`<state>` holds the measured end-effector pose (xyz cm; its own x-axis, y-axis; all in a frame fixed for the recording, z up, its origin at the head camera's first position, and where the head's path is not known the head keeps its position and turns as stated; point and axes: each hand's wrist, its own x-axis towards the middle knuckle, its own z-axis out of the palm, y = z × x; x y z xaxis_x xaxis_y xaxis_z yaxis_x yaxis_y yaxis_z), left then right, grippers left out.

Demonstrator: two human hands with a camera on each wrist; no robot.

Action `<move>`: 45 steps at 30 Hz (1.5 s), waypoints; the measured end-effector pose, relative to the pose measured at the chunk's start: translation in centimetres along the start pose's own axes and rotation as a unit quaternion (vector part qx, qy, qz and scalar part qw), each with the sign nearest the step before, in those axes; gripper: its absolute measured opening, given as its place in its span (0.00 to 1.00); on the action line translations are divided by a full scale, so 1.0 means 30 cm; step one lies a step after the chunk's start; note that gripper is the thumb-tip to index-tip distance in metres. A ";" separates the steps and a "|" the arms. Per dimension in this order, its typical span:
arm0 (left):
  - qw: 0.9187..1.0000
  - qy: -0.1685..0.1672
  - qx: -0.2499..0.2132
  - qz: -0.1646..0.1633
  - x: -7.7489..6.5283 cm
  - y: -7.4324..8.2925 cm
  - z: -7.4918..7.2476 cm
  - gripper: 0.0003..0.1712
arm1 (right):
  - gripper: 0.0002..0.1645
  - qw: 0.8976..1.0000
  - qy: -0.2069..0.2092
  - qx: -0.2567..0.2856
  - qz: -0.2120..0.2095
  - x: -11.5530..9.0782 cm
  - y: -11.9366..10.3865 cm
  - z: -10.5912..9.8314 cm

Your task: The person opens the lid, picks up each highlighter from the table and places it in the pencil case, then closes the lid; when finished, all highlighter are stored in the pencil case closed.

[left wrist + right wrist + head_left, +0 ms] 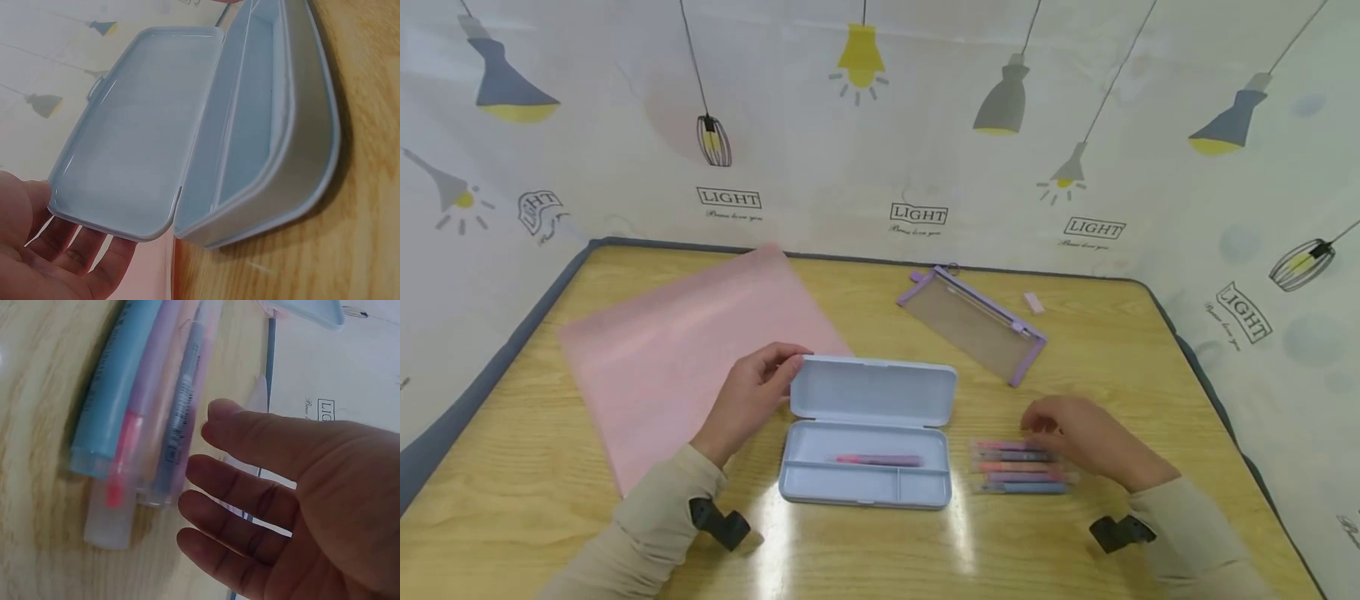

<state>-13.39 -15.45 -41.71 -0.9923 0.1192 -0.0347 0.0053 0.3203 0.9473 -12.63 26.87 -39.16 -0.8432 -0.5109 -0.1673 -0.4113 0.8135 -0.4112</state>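
A light blue pencil case [865, 485] stands with its lid [874, 392] raised. At the lid's left corner my left hand [758, 392] pinches the edge, the thumb in front and the fingers behind in the left wrist view. One pink and purple pen [880, 460] lies in the long rear compartment. To the right of the case, several pens [1019, 478] in pink, grey, orange, purple and blue lie side by side. My right hand [1078, 433] hovers at their far right end. Its fingers [240, 487] are loosely bent with nothing between them in the right wrist view.
A pink sheet [700, 350] covers the table's left part and reaches behind the case. Toward the back right lie a mesh zip pouch [977, 321] with purple edging and a small pink eraser [1033, 302]. A printed curtain [820, 167] surrounds the wooden table [850, 550].
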 end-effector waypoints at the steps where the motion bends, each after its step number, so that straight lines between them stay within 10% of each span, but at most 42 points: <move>1: 1.000 -0.001 0.000 -0.001 0.000 0.001 0.000 0.20 | 0.06 1.000 -0.006 0.003 0.001 -0.005 0.016 0.007; 18: 1.000 -0.012 -0.008 0.006 -0.003 0.001 0.003 0.19 | 0.02 1.000 -0.001 0.001 -0.024 -0.008 0.052 0.035; 31: 1.000 0.000 0.000 -0.008 -0.003 0.000 -0.006 0.19 | 0.04 0.986 0.085 -0.035 -0.139 0.117 -0.320 0.094; 45: 1.000 0.000 0.001 -0.010 -0.001 -0.001 0.000 0.19 | 0.04 0.986 0.091 -0.055 -0.132 0.202 -0.412 0.218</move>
<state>-13.35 -15.46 -41.75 -0.9923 0.1124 -0.0528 -0.0136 0.3243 0.9459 -10.40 11.89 -40.94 -0.7465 -0.6578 0.1002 -0.6505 0.6897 -0.3180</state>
